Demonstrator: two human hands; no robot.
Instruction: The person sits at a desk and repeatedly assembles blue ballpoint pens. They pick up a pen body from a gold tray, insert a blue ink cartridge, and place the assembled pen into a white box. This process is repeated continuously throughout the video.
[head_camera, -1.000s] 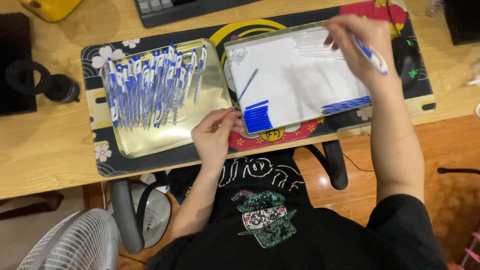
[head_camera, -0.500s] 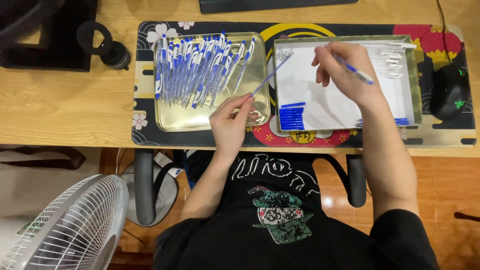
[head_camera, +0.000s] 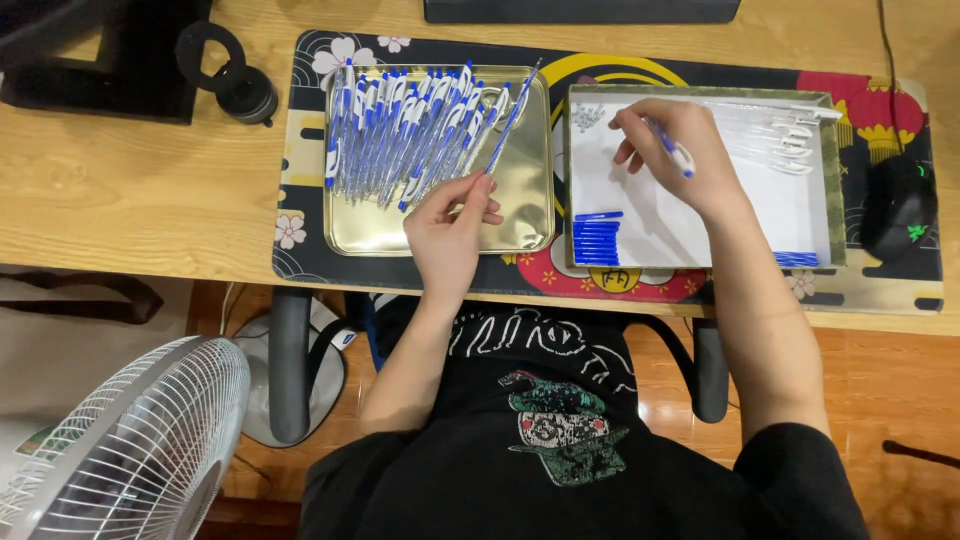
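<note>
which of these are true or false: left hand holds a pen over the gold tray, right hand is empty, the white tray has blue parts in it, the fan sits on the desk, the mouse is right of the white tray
1. The left hand holds a pen over the gold tray. True.
2. The right hand is empty. False: it holds a blue and white pen piece.
3. The white tray has blue parts in it. True: they lie stacked near its lower left corner.
4. The fan sits on the desk. False: it stands below the desk edge, beside the chair.
5. The mouse is right of the white tray. True.
</note>
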